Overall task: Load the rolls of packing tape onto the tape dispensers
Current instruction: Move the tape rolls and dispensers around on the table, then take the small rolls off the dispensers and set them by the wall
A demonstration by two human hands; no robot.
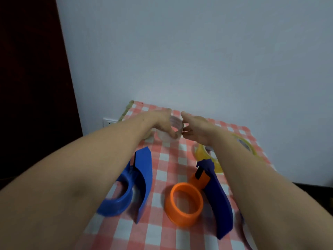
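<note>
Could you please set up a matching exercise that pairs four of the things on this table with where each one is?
Things:
1. clear tape roll
2. blue dispenser
3. orange-ringed dispenser
4. yellow tape roll

Places:
A. farther back, partly hidden behind the right forearm
B. near side, partly covered by the left forearm
C. far end, held between the left hand and right hand
D. near side, close beside the right forearm

Pairs: 1-C, 2-B, 3-D, 4-A.

Pink checked tablecloth (pixel 162 166), pale wall (pixel 198 51), white socket (pixel 109 122)
</note>
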